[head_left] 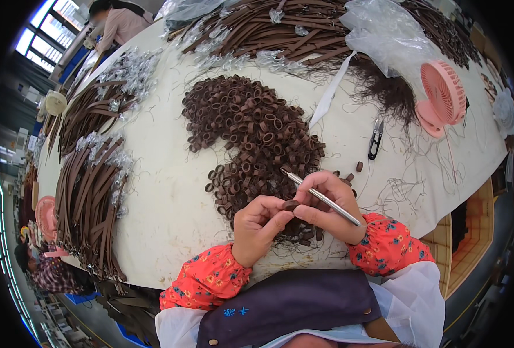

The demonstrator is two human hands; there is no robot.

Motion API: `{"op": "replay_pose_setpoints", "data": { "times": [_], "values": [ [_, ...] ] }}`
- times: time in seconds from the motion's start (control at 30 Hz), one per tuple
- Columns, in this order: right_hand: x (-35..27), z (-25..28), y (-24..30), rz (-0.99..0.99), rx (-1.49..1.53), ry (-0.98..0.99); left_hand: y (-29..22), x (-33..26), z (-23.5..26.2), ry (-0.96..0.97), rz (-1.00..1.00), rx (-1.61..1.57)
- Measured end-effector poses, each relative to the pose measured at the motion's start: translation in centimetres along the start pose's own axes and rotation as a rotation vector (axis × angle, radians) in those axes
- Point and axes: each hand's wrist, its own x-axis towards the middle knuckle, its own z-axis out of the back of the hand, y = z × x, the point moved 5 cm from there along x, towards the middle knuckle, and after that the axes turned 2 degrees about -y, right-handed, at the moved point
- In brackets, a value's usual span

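Small brown leather loop [290, 205], pinched between both hands near the bench's [164, 191] front edge: left hand [261, 227] fingertips clamp it; right hand [326, 206] also grips a slim metal awl [320, 197]. Step judged: working a single loop; the next move needs steady alignment. Heap of brown loops [251, 133] lies just behind.

small loop [290, 205] pinched between left hand [257, 226] and right hand [326, 203]: matt brown, leather-like, same as the heap of loops [251, 130] beyond; thin tool [320, 197] in the right hand is smooth bright metal. table cover [164, 191] looks like pale matt cloth or paper, faintly creased; brown straps [88, 191] at left are matt, their ends in clear glossy plastic film. far right: pink fan [442, 95] in smooth plastic, snips [375, 139] dark metal, plastic bag [384, 35] clear and crinkled.
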Motion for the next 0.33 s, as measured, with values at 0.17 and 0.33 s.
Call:
{"op": "replay_pose_setpoints", "data": {
  "times": [0.17, 0.33],
  "values": [
    [0.0, 0.1, 0.2, 0.05, -0.078, -0.006, -0.4, 0.3, 0.7, -0.035, -0.02, 0.043],
    [-0.4, 1.1, 1.4, 0.168, 0.04, -0.02, -0.7, 0.4, 1.0, -0.064, -0.024, 0.061]
  ]
}}
